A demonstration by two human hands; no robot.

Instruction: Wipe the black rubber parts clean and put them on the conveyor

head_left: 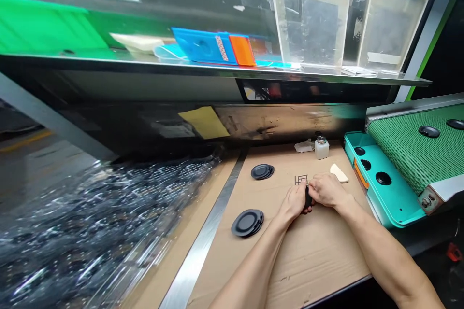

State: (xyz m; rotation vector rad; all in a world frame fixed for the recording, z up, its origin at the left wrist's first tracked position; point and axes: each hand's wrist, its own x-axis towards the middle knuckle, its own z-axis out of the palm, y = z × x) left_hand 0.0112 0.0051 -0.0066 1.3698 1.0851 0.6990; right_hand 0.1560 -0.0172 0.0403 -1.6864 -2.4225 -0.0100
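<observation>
The left hand [295, 201] and right hand [328, 189] meet at centre frame, fingers curled and pressed together, pinching a black disc [308, 197] held edge-on between them; exact fingertip placement is partly hidden. The disc is judged light and somewhat flexible, probably moulded rubber, with smooth faces that may slip; take hold at the rim. Beneath the hands lies a cardboard sheet [315, 270]. Lower left of the hands sits a stack of similar discs [247, 223], with a second stack [262, 171] farther up. Beyond the hands stand a cream pad [339, 173] and a small dispensing bottle [322, 148]. At right, a teal tray [398, 207] adjoins a green conveyor belt [416, 140].
</observation>
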